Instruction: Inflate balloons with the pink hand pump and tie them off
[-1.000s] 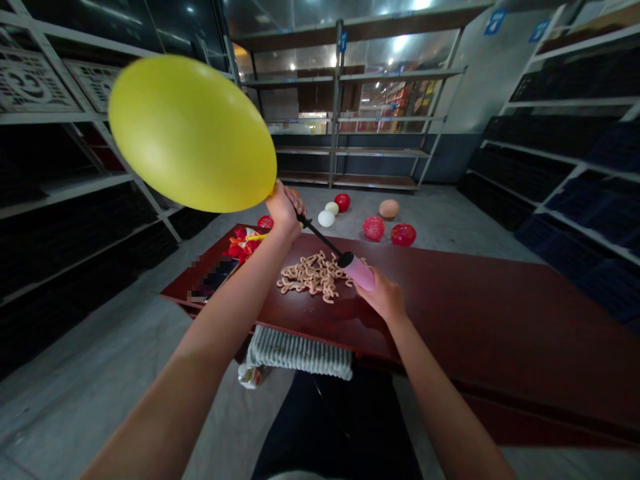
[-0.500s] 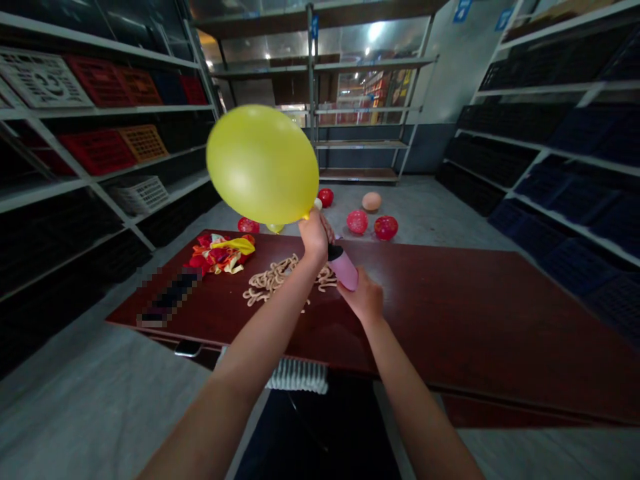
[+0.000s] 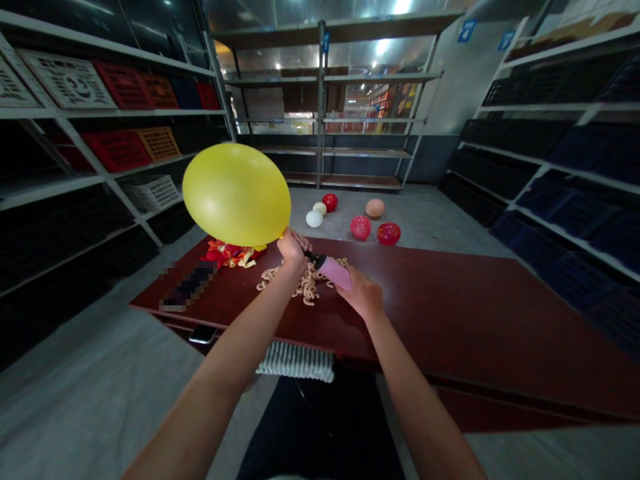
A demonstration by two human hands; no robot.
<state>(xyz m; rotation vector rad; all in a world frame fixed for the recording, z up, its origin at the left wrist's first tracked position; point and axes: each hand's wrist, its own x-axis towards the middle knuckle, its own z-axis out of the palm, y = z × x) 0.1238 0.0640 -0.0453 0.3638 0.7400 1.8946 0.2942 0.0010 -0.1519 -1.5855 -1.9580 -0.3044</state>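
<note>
A large, inflated yellow balloon (image 3: 237, 195) tilts up and to the left over the table. My left hand (image 3: 294, 248) is closed around its neck, at the black tip end of a pink balloon pump (image 3: 334, 272). The exact fit of neck and tip is hidden by the fingers. My right hand (image 3: 364, 293) grips the pump's pink body from the right. Below the pump lies a pile of tan, curly, cord-like pieces (image 3: 306, 285). Uninflated balloons (image 3: 233, 255), red, orange and yellow, are heaped at the table's far left, partly behind the yellow balloon.
The dark red table (image 3: 475, 313) spans the front. A blurred-out dark object (image 3: 193, 285) lies on its left. Several inflated balloons rest on the floor beyond, among them a red balloon (image 3: 389, 233) and a white balloon (image 3: 314, 219). Shelves with crates (image 3: 120, 150) flank the room.
The yellow balloon and my left hand have shifted left and down in the view. The pump lies flatter, with more of its black end showing. My right hand stays on the pump.
</note>
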